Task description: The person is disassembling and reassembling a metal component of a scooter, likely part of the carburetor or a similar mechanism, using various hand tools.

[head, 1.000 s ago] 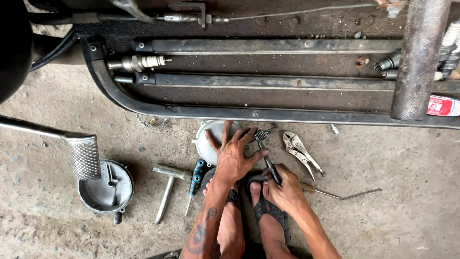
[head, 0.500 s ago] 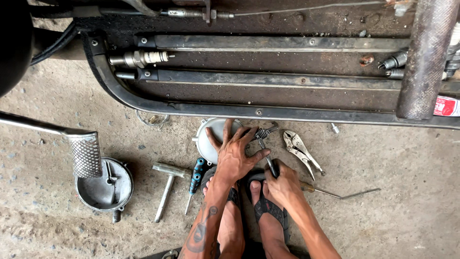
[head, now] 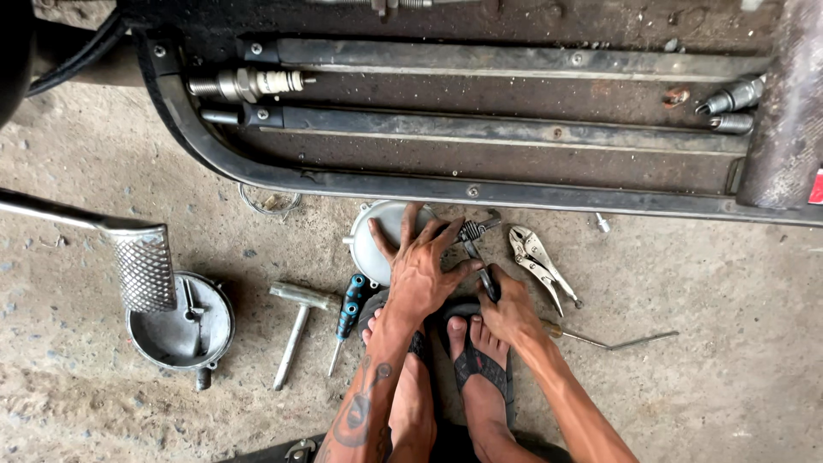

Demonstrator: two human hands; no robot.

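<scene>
Head view: left hand (head: 420,270) spread flat, pressing small metal part (head: 470,230) beside round metal cover (head: 375,240) at 11 o'clock. Right hand (head: 510,310) clenched on black-handled tool (head: 487,281). Locking pliers (head: 536,257) at 2 o'clock, untouched.

Your left hand (head: 420,274) and right hand (head: 507,310) are bare: no gloves, rings or wristbands show. Both forearms are uncovered to the lower edge of the view, with no sleeve in sight. Your left forearm carries a dark tattoo (head: 360,420) of curved, interlocking shapes along its inner side. Your fingers (head: 446,233) show dark smears of grime. Your feet wear dark thong sandals (head: 477,364), each with a Y-shaped strap passing between the big toe and the second toe; the toes are otherwise uncovered.
</scene>
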